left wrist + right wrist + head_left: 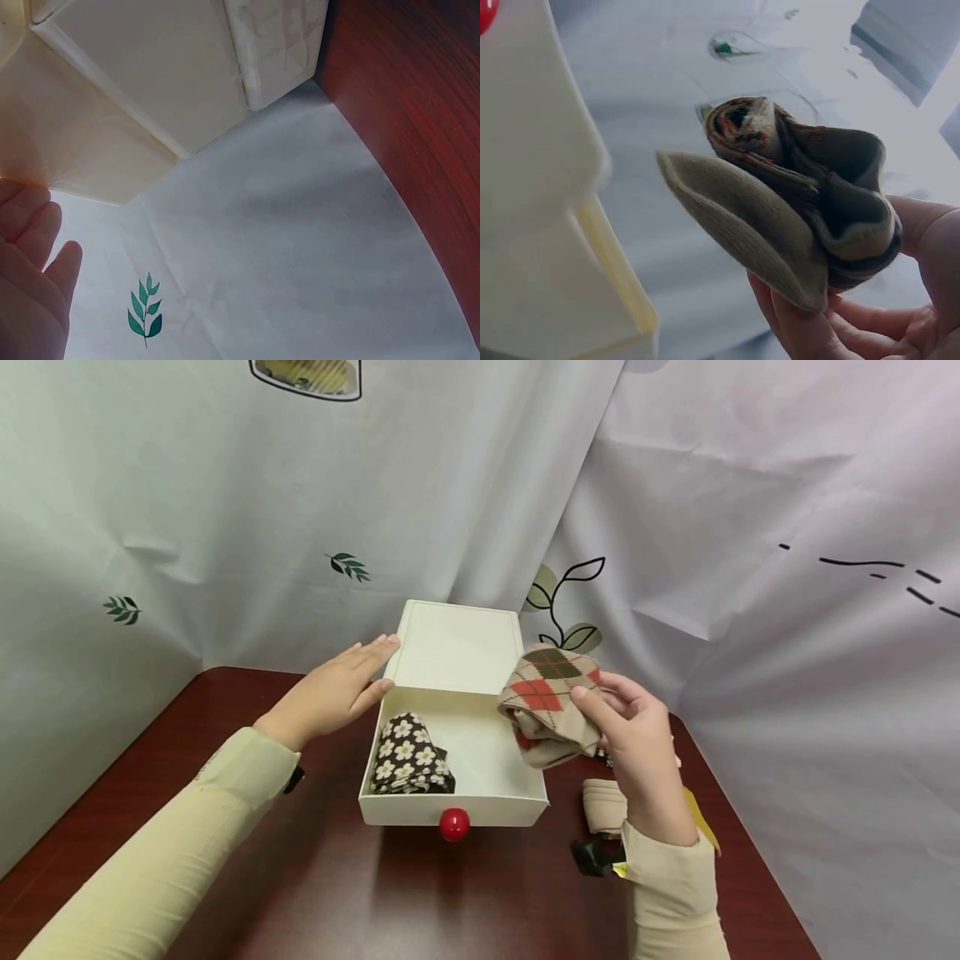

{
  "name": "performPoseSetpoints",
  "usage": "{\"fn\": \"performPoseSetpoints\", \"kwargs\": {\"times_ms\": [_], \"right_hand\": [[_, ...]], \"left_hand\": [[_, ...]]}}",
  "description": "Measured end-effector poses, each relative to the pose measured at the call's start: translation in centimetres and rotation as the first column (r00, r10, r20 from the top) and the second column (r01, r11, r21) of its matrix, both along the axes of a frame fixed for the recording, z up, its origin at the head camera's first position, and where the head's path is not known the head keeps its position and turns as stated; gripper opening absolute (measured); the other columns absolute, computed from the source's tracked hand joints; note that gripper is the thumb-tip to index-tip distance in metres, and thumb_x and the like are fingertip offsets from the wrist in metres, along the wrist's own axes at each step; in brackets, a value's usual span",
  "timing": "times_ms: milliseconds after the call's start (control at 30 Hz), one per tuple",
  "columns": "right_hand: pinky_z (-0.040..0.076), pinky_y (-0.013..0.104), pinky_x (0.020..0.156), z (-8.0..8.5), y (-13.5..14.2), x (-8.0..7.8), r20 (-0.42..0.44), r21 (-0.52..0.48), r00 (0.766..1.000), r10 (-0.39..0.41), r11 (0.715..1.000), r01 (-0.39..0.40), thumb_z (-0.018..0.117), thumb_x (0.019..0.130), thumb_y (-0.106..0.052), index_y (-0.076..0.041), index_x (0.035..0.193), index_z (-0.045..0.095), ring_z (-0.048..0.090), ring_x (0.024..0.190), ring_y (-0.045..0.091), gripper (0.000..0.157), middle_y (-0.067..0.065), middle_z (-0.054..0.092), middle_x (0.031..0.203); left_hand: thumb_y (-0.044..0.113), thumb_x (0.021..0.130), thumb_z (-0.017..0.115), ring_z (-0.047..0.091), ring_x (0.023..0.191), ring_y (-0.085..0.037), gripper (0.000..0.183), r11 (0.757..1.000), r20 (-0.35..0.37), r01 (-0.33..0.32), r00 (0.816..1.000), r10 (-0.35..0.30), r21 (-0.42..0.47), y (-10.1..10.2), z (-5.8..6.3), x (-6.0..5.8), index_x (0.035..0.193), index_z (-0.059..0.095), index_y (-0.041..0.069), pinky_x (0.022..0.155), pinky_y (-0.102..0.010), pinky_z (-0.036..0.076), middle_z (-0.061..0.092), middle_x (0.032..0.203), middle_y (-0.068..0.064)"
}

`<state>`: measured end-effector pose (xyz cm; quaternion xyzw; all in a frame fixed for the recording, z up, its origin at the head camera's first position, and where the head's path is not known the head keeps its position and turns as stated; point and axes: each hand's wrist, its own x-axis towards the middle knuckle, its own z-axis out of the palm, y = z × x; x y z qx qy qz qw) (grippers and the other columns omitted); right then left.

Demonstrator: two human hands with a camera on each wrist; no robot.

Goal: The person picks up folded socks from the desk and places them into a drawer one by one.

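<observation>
My right hand (641, 735) pinches a folded pair of argyle socks (553, 693), beige with orange and dark green diamonds, above the right edge of a pulled-out white drawer (498, 812). In the right wrist view the sock bundle (780, 210) shows a rolled end and a loose beige cuff. My left hand (333, 689), fingers straight, rests against the left side of the white drawer box (457, 643). Inside the drawer, on the left, lies a folded pair of black socks with white flowers (405, 756). A round red knob (454, 824) sits on the drawer front.
On the dark red wooden table (315, 877), right of the drawer, lie a folded beige sock bundle (603, 806) and a black item (591, 857). Something yellow (701, 822) is partly hidden behind my right wrist. A pale printed curtain (300, 510) hangs behind.
</observation>
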<state>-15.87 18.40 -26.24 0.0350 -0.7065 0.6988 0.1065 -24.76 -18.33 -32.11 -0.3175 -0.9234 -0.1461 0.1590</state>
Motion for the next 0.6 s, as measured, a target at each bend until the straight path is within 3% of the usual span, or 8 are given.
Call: {"fn": "performPoseSetpoints", "kwargs": {"times_ms": [133,333,467,600], "right_hand": [[0.047,0.017,0.052,0.1,-1.0,-0.3,0.026,0.110,0.997,0.066,0.992,-0.069,0.071,0.093,-0.011,0.001,0.124,0.061,0.058,0.064,0.004,0.035,-0.004,0.068,0.085],[0.057,0.022,0.063,0.1,-1.9,-0.8,0.120,0.284,0.986,0.116,0.948,-0.145,0.073,0.092,-0.018,0.001,0.138,0.056,0.066,0.079,0.007,0.052,0.008,0.069,0.103],[0.058,0.026,0.063,0.0,-2.4,-1.1,0.119,0.457,0.983,0.141,0.871,-0.180,0.073,0.091,-0.018,0.000,0.138,0.058,0.066,0.080,0.012,0.052,0.014,0.070,0.106],[0.057,0.032,0.072,0.2,-3.0,-1.3,0.091,0.629,0.983,0.162,0.755,-0.183,0.073,0.091,-0.023,-0.001,0.132,0.064,0.067,0.085,0.017,0.048,0.010,0.072,0.099]], "left_hand": [[0.030,0.109,0.047,0.029,0.151,-0.033,0.061,1.000,0.001,-0.002,1.000,0.002,0.002,0.0,-0.1,0.0,0.158,0.029,-0.002,0.126,-0.047,0.018,0.032,0.162,-0.020],[0.030,0.109,0.048,0.029,0.150,-0.034,0.061,1.000,0.005,0.001,1.000,-0.001,0.007,0.0,0.0,0.1,0.158,0.029,-0.002,0.126,-0.048,0.018,0.032,0.161,-0.020],[0.029,0.109,0.048,0.029,0.151,-0.034,0.061,1.000,0.007,-0.002,1.000,0.002,0.007,0.1,-0.1,0.1,0.158,0.029,-0.002,0.125,-0.049,0.019,0.032,0.162,-0.020],[0.030,0.108,0.048,0.028,0.151,-0.033,0.062,1.000,0.008,-0.011,1.000,0.011,0.003,0.0,-0.1,0.1,0.158,0.028,-0.002,0.125,-0.048,0.019,0.031,0.162,-0.019]]}}
